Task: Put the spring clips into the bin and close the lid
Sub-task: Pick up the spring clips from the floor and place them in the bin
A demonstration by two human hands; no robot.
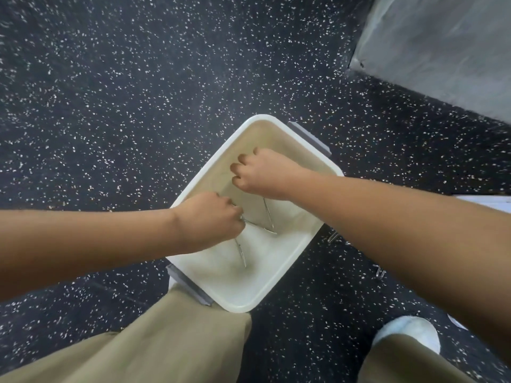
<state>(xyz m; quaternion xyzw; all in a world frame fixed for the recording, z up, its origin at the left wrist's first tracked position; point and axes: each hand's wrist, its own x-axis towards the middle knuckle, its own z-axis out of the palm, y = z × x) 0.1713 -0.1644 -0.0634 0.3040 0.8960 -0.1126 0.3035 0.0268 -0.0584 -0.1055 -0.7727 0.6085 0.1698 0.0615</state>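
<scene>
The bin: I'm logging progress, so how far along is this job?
Partly done. Some spring clips already hang inside the open bin. The left hand holds clips over it; the right hand is curled above it. More clips on the floor remain, and no lid is on.

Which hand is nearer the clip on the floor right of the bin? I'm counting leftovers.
Right. The right hand is over the bin's far side; the left hand is farther from that clip.

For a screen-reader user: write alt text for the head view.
Both hands, left hand and right hand, reach into an open white bin on speckled dark floor, the left gripping thin metal spring clips. No lid covers it.
</scene>
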